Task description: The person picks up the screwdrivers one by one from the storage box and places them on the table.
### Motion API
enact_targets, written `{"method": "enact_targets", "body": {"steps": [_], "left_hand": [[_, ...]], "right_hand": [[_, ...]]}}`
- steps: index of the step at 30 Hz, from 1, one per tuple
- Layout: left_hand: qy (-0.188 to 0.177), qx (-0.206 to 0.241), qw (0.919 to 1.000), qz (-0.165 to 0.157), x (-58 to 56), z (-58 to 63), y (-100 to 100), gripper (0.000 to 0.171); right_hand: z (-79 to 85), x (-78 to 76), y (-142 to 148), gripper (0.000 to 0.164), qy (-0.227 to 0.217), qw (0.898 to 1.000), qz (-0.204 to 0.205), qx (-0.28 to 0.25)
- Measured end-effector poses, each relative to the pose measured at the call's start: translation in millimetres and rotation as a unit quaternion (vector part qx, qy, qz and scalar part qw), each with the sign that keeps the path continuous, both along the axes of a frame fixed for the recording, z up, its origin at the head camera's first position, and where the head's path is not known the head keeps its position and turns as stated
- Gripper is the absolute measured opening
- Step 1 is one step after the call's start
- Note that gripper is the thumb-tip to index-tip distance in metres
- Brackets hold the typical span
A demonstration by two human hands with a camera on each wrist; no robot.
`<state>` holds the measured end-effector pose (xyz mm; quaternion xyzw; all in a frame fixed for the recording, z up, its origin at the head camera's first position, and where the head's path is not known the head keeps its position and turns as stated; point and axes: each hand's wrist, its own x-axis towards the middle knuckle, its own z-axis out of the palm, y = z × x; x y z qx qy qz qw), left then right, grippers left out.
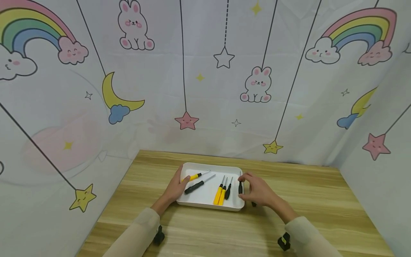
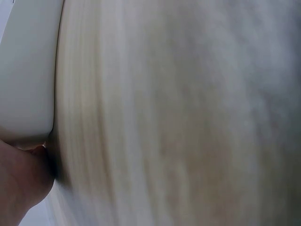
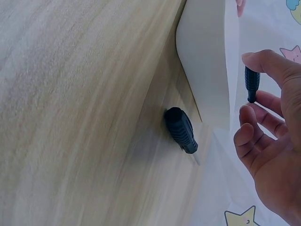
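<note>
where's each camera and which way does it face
Head: on the head, facing forward and down at the tray and backdrop; left hand, right hand and sleeves show.
Left wrist: on that wrist, facing the table and tray's side; part of the left hand shows.
Right wrist: on that wrist, facing table, tray and a screwdriver; the right hand shows.
Head and right wrist share the pinched black handle.

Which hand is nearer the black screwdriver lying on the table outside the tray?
Right. The right hand is close above that screwdriver; the left hand grips the opposite end of the white tray.
</note>
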<state>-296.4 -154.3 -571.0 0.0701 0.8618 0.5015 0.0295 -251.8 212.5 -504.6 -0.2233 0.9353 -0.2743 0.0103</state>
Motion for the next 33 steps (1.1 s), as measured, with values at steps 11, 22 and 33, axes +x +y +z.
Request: {"method": "enact_targets", "body": {"steps": [11,22,33], "left_hand": [[-0.001,0.003,1.0,-0.003,0.5,1.1,2,0.073],[0.009,-0.004,0.9999,0.0,1.9,0.3,1,0.072],[0.014,0.001,0.9999,-0.003,3.0,-0.1,0,0.072]], "right_hand": [[5.5,3.5,9,0.051,0.002,1.0,-0.005,-0.003],[2.0,5.4,21,0.052,0.016,1.0,0.002,-0.013],[-1.2,7.0,31,0.048,0.022,0.999,0.001,-0.022]]}}
